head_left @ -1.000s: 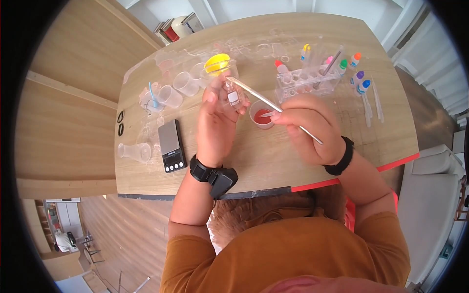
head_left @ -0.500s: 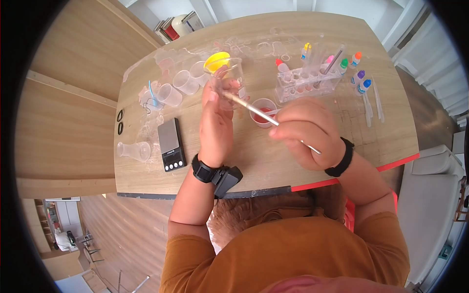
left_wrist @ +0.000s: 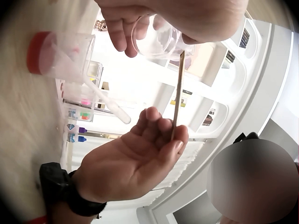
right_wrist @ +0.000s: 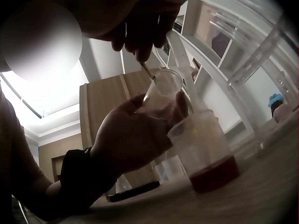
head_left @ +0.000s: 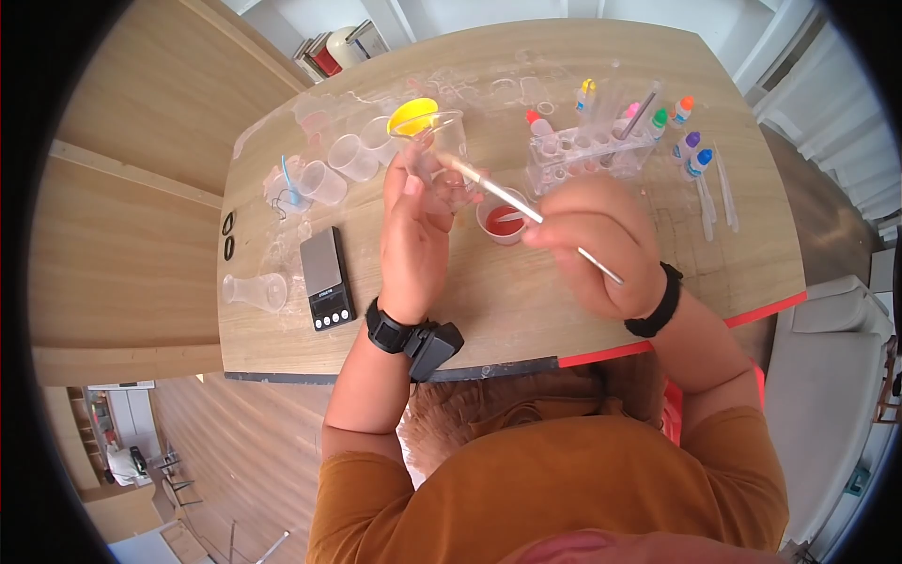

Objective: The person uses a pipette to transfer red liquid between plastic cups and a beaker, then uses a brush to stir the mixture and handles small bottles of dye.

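My left hand grips a clear beaker above the table, its mouth tilted. In my right hand a slim, shiny rod is pinched between thumb and fingers. The rod's tan-looking end reaches to the beaker's mouth. Below and between the hands stands a translucent cup with red liquid in the bottom. A plastic dropper leans out of that cup.
On the left lie a black digital scale and a clear flask. Several plastic cups and a yellow bowl stand behind. At the right are a clear test tube rack and several dropper bottles.
The beaker has turned in my left hand, its printed label no longer facing the head camera. The rod's end has shifted slightly right and down with it. My right hand keeps its pinch.
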